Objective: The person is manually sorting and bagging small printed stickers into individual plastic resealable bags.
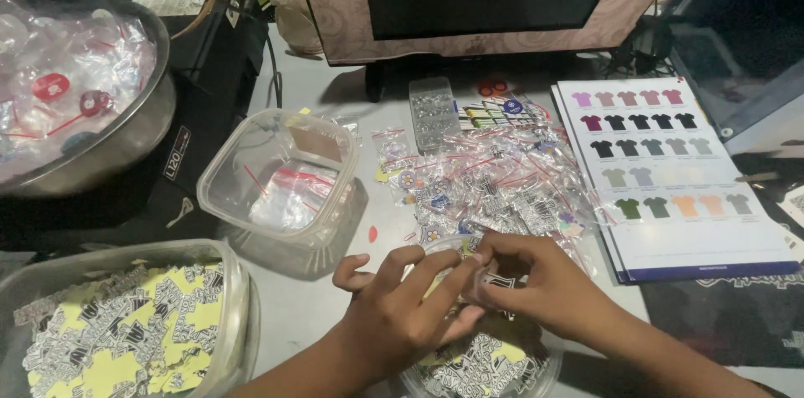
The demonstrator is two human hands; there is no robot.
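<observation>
Both hands meet over a small round clear plastic tub (481, 369) of black-and-white die-cut stickers on yellow backing, which sits at the near edge of the pale grey counter (310, 289). The left hand (402, 306) has its fingers narrowed, thumb and forefinger pinching toward the right hand (544, 281), whose fingers close on a small clear plastic zip bag with a black-and-white sticker (494, 282) showing at its mouth. The bag hangs just above the tub, between the two hands.

It looks featherlight, limp and slick (the film would likely crumple or slip under a loose grip), so the sensible hold is at the open edge, one pinch on each lip, with the sticker taken by its stiff paper rim.

Just beyond lies a loose heap of filled clear zip bags with red seal strips (494, 180), beside a printed chart of coloured shirts (670, 172). To the left stand a square clear plastic container (276, 176) and a larger tub of the same stickers (126, 327).
</observation>
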